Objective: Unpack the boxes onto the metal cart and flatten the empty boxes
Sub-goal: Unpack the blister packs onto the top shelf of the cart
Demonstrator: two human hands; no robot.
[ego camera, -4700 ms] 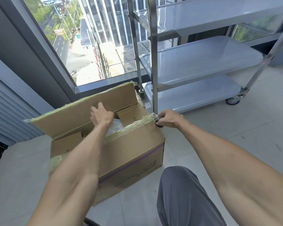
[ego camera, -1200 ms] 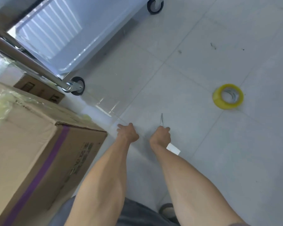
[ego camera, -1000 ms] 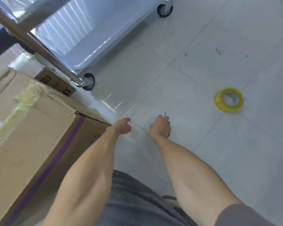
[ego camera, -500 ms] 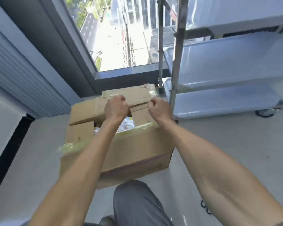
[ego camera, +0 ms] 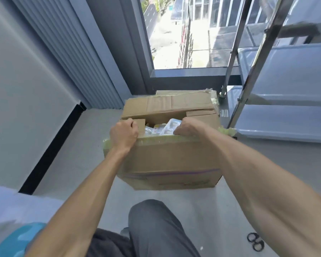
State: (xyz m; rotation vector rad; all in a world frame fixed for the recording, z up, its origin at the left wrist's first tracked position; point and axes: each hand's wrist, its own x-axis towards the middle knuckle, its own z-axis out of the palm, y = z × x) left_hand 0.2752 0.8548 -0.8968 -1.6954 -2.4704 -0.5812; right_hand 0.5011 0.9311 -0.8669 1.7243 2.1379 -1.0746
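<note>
cardboard box [ego camera: 167,160] on the floor dead centre, metal cart [ego camera: 285,93] at 2 o'clock, left hand [ego camera: 123,134] and right hand [ego camera: 187,127] both clamped over the near flap edge, packets [ego camera: 167,125] peeking out, scissors [ego camera: 255,242] at 5 o'clock

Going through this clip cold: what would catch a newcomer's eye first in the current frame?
The cardboard box on the floor at centre draws the eye, with the left hand and right hand both gripping its near top edge and white packaged goods showing through the opening. To its right stands the metal cart, its shelves bare where visible. Black scissors lie on the floor at lower right.
</note>
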